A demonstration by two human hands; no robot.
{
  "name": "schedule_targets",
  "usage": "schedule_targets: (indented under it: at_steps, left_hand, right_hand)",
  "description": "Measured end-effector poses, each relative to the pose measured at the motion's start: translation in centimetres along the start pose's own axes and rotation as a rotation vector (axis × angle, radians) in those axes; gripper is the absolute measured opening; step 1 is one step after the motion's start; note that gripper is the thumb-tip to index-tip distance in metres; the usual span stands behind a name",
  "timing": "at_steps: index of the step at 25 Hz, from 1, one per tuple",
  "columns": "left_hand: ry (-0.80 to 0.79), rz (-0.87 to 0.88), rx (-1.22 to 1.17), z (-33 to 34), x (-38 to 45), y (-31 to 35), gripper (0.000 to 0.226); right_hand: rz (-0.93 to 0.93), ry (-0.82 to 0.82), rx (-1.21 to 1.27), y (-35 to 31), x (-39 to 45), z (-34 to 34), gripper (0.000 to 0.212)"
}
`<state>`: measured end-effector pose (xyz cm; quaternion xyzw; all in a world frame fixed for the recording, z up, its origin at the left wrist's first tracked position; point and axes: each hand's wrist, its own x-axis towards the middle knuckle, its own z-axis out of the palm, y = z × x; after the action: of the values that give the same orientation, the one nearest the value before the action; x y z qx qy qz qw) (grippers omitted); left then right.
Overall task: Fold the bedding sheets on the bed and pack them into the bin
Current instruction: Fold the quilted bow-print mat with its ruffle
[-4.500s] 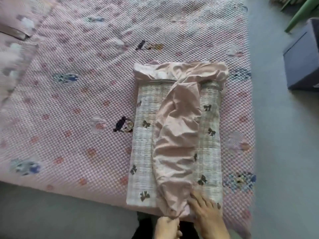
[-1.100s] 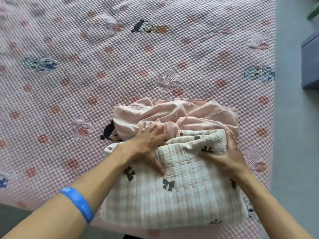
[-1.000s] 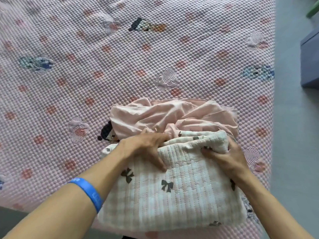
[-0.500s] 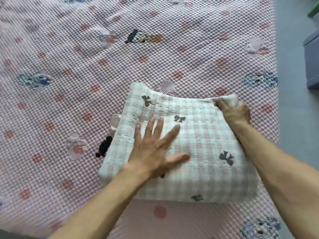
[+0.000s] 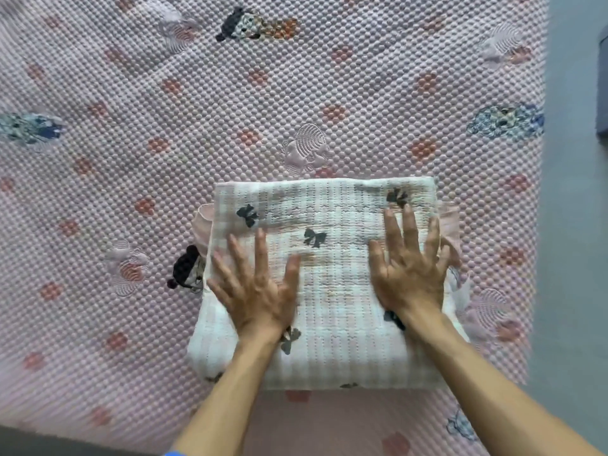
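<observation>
A folded bundle of bedding (image 5: 332, 291), white-and-pink check with dark bow prints, lies on the bed near its front edge. Pink sheet fabric (image 5: 202, 222) pokes out at the bundle's left and right sides. My left hand (image 5: 256, 287) lies flat on the bundle's left half with fingers spread. My right hand (image 5: 409, 268) presses flat on the right half, fingers straight and pointing away from me. Neither hand grips the cloth.
The bed cover (image 5: 230, 126) is a bumpy pink quilt with red dots and embroidered figures. Grey floor (image 5: 575, 225) runs along the bed's right side. A dark blue-grey box edge (image 5: 602, 93) shows at the far right border.
The loose pink sheet got tucked inside and the bundle was folded over. My right hand let go of the far right corner and now lies flat; the left hand stays flat.
</observation>
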<state>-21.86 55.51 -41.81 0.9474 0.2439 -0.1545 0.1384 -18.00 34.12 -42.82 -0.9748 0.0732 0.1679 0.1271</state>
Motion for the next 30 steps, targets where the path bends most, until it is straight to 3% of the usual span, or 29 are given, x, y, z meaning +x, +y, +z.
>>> schedule_targets:
  at_steps: [3, 11, 14, 18, 19, 21, 24, 27, 30]
  left_hand:
    - [0.085, -0.075, -0.039, 2.2, -1.4, -0.3, 0.077]
    - [-0.070, -0.193, -0.124, 0.7, 3.0, -2.7, 0.096]
    - [-0.209, -0.300, -0.462, -1.5, 4.7, -5.8, 0.113]
    - [-0.263, -0.362, -0.886, -1.1, 5.1, -7.4, 0.100]
    - [-0.343, -0.405, -0.939, -1.2, 5.1, -7.7, 0.103]
    - [-0.525, -0.453, -0.986, -2.2, 2.8, -8.4, 0.109]
    - [-0.589, -0.519, -1.007, -5.3, -3.8, -9.6, 0.105]
    - [-0.548, -0.494, -1.005, -9.0, -9.5, -8.1, 0.102]
    - [-0.454, -0.393, -1.059, -15.0, -13.3, -2.4, 0.108]
  right_hand:
    - [-0.034, 0.127, 0.079, 0.8, -0.4, 2.5, 0.066]
    - [0.027, 0.144, 0.253, 1.5, 1.4, 2.6, 0.081]
    - [0.202, 0.082, 0.376, 2.9, 1.1, 1.1, 0.103]
    - [0.369, -0.184, 0.643, 4.3, 0.8, -0.3, 0.130]
    - [0.397, -0.229, 0.772, 4.7, 0.5, -0.9, 0.124]
    - [0.482, -0.416, 1.038, 6.3, -2.2, -2.0, 0.091]
    - [0.591, -0.550, 1.200, 8.6, -9.6, -4.3, 0.068]
    - [0.567, -0.436, 1.291, 9.1, -15.7, -9.5, 0.052]
    - [0.488, -0.259, 1.290, 10.7, -17.9, -19.3, 0.034]
